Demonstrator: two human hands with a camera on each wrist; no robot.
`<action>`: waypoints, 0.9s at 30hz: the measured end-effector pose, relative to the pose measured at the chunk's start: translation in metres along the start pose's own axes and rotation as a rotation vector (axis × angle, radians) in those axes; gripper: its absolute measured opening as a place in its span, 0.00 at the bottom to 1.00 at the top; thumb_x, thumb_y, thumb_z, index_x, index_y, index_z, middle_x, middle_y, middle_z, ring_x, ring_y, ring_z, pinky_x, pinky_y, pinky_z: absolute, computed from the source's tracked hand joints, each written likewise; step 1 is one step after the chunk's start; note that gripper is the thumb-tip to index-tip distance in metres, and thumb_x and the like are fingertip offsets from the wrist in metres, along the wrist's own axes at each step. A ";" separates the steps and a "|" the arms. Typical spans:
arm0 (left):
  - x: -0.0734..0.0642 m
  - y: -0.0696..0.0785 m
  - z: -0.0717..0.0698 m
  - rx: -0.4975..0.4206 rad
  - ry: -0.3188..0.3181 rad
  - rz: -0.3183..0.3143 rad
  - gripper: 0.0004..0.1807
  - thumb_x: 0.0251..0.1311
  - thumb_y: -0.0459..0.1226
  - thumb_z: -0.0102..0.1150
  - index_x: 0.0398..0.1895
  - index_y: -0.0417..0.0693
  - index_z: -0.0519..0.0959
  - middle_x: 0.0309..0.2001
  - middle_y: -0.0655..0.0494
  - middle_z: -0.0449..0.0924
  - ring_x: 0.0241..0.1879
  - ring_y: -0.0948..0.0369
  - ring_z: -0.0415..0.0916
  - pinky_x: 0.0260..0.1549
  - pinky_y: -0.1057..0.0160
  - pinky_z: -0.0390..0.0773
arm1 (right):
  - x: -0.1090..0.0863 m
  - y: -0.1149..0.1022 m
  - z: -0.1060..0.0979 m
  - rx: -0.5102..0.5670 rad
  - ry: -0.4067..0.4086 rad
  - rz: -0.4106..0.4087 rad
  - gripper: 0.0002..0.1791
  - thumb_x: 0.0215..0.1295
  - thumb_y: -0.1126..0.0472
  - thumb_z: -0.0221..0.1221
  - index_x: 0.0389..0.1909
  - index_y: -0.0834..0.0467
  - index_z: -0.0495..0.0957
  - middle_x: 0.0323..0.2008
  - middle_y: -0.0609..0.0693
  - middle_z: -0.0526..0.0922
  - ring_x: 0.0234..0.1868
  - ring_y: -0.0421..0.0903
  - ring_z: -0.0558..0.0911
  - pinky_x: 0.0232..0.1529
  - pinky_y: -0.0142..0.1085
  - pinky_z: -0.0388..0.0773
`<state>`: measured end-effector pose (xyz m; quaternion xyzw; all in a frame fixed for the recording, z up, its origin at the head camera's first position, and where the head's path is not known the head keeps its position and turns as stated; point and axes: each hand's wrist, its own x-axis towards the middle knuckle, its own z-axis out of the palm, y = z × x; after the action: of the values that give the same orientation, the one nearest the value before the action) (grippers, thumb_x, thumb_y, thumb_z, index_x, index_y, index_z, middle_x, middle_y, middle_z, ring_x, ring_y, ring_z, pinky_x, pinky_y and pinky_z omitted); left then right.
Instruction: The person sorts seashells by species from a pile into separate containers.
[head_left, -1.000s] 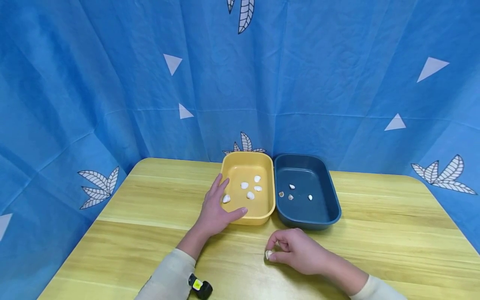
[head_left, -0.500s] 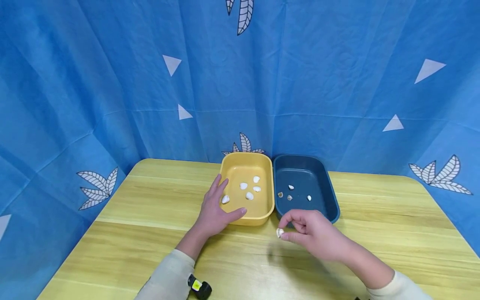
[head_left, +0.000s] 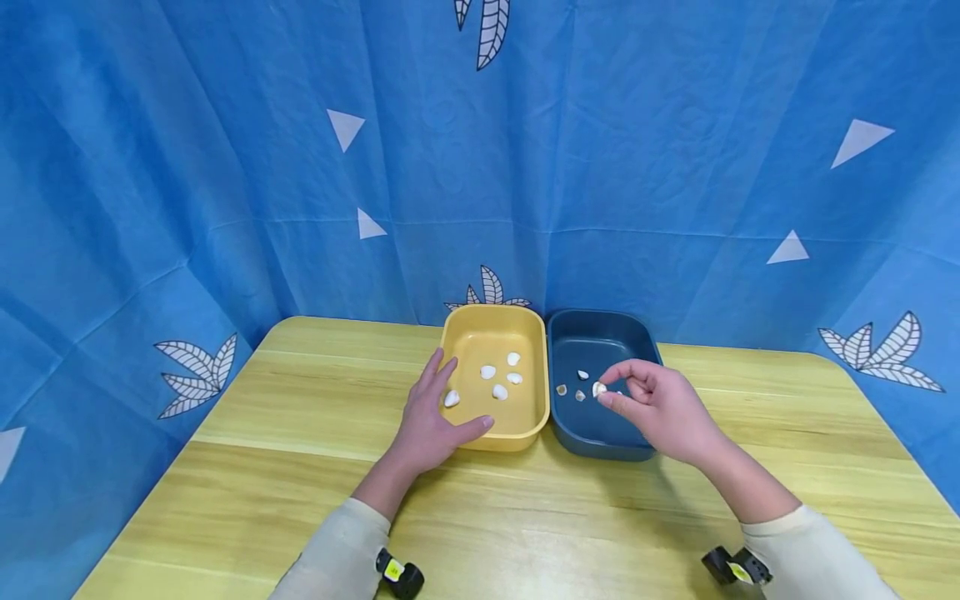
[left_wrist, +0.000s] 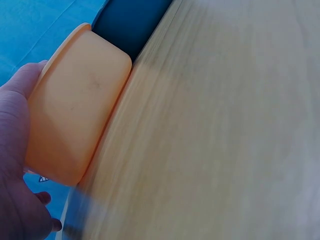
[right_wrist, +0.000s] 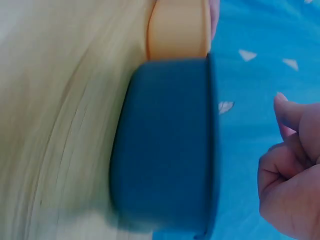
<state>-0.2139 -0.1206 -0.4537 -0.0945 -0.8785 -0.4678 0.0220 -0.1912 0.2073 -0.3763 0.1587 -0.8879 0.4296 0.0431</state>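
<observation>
Between thumb and forefinger, my right hand (head_left: 671, 410) pinches a small whitish seashell (head_left: 598, 389) over the dark blue tray (head_left: 611, 443). Several small shells, some brownish, lie in that tray, one partly covered by the hand. My left hand (head_left: 429, 423) rests spread at the near left corner of the yellow tray (head_left: 506, 442), its thumb across the near rim and its fingers along the left side. Inside the yellow tray are several white shells (head_left: 500, 392). The right wrist view shows the curled right hand (right_wrist: 292, 167) beside the blue tray's rim, the pinched shell hidden there.
Both trays stand side by side at the back of a wooden table (head_left: 247, 467). Behind it hangs a blue curtain (head_left: 637, 150) with leaf and triangle prints. A black wrist device (head_left: 737, 567) is at the right sleeve, another (head_left: 400, 575) at the left.
My right hand has lifted the shell from the table in front of the trays and carried it up and right, over the blue tray. The left hand has stayed put.
</observation>
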 end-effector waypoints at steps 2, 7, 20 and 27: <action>0.000 0.000 0.000 0.001 0.000 -0.002 0.57 0.46 0.61 0.73 0.78 0.56 0.58 0.79 0.71 0.39 0.75 0.50 0.41 0.66 0.37 0.53 | 0.004 0.007 -0.003 -0.020 0.036 0.026 0.08 0.65 0.56 0.67 0.41 0.54 0.82 0.14 0.43 0.54 0.12 0.47 0.59 0.17 0.39 0.60; 0.001 -0.001 0.001 0.010 -0.002 -0.004 0.56 0.46 0.62 0.73 0.78 0.57 0.58 0.79 0.71 0.38 0.75 0.50 0.41 0.66 0.37 0.53 | 0.014 0.022 -0.009 -0.050 0.088 0.049 0.09 0.66 0.54 0.67 0.42 0.55 0.82 0.14 0.45 0.54 0.12 0.49 0.59 0.16 0.40 0.58; 0.000 -0.001 0.001 -0.006 -0.004 -0.005 0.56 0.47 0.61 0.73 0.78 0.56 0.59 0.79 0.70 0.39 0.75 0.51 0.42 0.66 0.36 0.53 | 0.047 0.046 -0.015 -0.067 0.107 0.141 0.17 0.68 0.48 0.64 0.45 0.58 0.82 0.14 0.47 0.56 0.12 0.51 0.60 0.15 0.40 0.58; 0.000 0.001 -0.001 -0.015 -0.002 -0.013 0.56 0.46 0.61 0.74 0.78 0.57 0.58 0.79 0.72 0.38 0.75 0.51 0.41 0.66 0.36 0.53 | 0.055 0.054 -0.013 -0.061 0.076 0.199 0.17 0.69 0.49 0.64 0.46 0.59 0.82 0.15 0.48 0.58 0.13 0.52 0.62 0.16 0.40 0.60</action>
<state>-0.2132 -0.1208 -0.4520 -0.0894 -0.8755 -0.4746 0.0172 -0.2614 0.2347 -0.3969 0.0517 -0.9096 0.4104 0.0388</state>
